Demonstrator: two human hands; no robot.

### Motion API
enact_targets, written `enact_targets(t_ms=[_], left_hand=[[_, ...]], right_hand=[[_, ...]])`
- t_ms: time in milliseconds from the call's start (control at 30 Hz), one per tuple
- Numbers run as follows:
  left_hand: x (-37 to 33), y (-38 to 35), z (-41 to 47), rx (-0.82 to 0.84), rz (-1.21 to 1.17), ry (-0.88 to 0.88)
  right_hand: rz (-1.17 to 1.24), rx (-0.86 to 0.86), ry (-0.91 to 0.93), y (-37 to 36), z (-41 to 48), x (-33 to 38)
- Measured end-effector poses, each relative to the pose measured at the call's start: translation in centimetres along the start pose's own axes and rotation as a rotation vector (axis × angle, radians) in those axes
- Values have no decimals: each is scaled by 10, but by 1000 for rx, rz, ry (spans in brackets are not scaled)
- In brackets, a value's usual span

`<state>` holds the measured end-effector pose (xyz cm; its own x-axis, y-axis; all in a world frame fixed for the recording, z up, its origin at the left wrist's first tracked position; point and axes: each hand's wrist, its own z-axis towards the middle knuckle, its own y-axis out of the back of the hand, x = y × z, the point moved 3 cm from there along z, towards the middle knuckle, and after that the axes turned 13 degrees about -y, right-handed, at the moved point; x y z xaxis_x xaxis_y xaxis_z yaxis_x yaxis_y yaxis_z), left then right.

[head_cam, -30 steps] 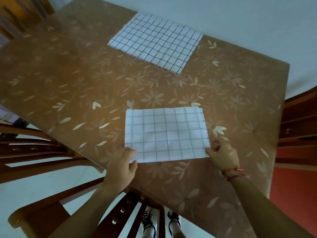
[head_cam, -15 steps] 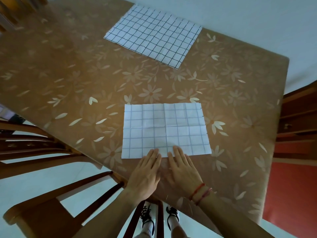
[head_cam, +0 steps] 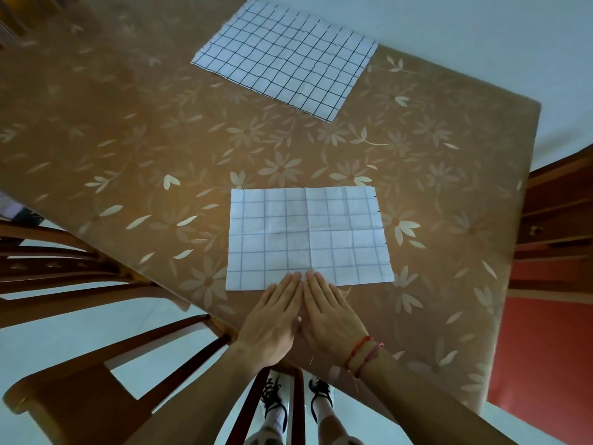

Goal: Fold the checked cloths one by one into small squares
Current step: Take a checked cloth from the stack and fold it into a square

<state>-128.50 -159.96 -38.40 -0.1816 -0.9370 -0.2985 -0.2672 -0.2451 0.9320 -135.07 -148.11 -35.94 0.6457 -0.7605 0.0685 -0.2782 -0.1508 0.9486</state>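
White weave with a thin grey check: the near folded rectangular cloth lies flat on the brown flower-patterned table, close to the near edge and straight in front of the person. Crease lines cross it both ways, and it looks doubled over.

Handling, as I judge it: light, limp, no stiffness of its own. It would sag if lifted by one point, and it may skid on the glossy tabletop. Best hold is a pinch at the two corners of one short side, carried over to the opposite side, then the fold pressed down.

Head view, hands. The left hand and right hand lie palm down side by side, index fingers touching, all fingers straight and together. The fingertips rest on the middle of the cloth's near hem, with the palms on bare table. Neither hand grips anything; this is flat pressing only. There are red thread bracelets on the right wrist. The forearms come in from below and converge.

A second white cloth with black grid lines lies spread open at the far side of the table, well apart from the hands. A wooden slat-back chair stands at the near left.
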Motion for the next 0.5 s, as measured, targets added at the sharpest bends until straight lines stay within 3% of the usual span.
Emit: enact_targets(t_ms=[233,500], left_hand=[[11,10,-19,-7,20,55],[44,12,-62,1,26,177]], right_hand=[[-4,36,-22,-5,0,-8],[-55,42,-197,-11,-12,-62]])
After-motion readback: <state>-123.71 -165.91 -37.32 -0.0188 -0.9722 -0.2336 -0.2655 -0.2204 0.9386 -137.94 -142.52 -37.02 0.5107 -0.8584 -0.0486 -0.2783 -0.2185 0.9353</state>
